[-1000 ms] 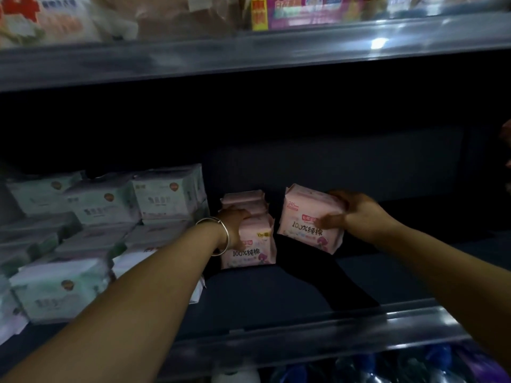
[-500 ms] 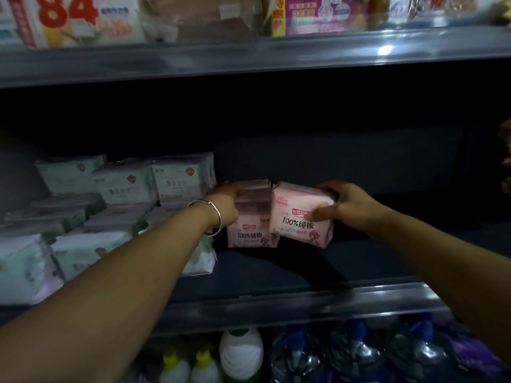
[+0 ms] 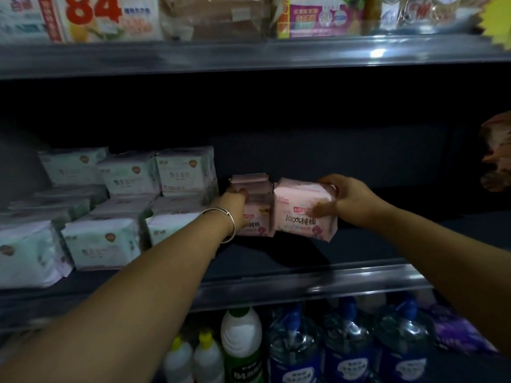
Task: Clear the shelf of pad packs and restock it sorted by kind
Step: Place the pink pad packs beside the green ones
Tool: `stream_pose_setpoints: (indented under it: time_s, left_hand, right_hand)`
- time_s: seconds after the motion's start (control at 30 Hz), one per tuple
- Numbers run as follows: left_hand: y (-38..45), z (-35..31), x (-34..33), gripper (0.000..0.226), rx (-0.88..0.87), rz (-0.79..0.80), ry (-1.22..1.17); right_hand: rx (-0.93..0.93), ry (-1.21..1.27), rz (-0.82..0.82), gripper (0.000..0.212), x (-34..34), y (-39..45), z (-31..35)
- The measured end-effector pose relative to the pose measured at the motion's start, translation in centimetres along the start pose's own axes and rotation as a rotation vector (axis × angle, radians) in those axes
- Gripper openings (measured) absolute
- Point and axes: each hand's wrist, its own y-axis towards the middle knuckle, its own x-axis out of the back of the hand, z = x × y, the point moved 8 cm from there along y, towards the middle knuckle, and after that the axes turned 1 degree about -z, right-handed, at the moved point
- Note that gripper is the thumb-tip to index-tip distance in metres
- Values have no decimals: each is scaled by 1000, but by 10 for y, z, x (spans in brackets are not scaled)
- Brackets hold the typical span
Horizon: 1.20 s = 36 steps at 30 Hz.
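Right hand [image 3: 349, 201] grips pink pack [image 3: 302, 210] beside stack [image 3: 253, 201]

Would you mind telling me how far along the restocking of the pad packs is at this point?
Done: the green-and-white packs sit stacked together at the shelf's left. In hand: the right hand grips a pink pack against the pink row, which the left hand steadies. Left: the shelf to the right of the pink packs is bare, so more may follow; no waiting stock is in view.

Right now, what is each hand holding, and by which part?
Right hand grips a pink pack by its right end. Left hand grips the left side of the pink stack.
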Motion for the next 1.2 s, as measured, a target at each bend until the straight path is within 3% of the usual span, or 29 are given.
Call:
stream_pose_setpoints:
  time_s: [0.3,0.53,0.67,0.77,0.87,0.93,1.0,1.07,1.2]
  left_hand:
    - [36,2,-24,64,157,-31,111]
    - [31,19,3,42,116,-89,-170]
    - [-7,27,41,35,143,-342,-360]
    - [-41,12,50,38,115,-399,-402]
    - [-80,-12,48,42,26,-456,-409]
    - [-109,-29,34,42,-22,-437,-399]
    - [-138,-49,10,41,-68,-362,-390]
    - [-166,-65,-24,41,-67,-261,-376]
    - [-218,-97,-108,39,-58,-43,-368]
  right_hand:
    - [-16,30,56,65,-5,16,-24]
    - [30,80,284,59,-54,17,-22]
    - [126,-122,146,76,-71,19,-11]
    - [164,-163,91,80,-74,7,-6]
    - [240,-294,-107,75,-51,-18,-5]
    - [327,-313,-249,63,-36,-50,-8]
    - [404,-355,-275,53,-35,-88,-18]
    - [438,-402,-195,48,-46,-126,-38]
    - [323,-431,37,51,-81,-198,-108]
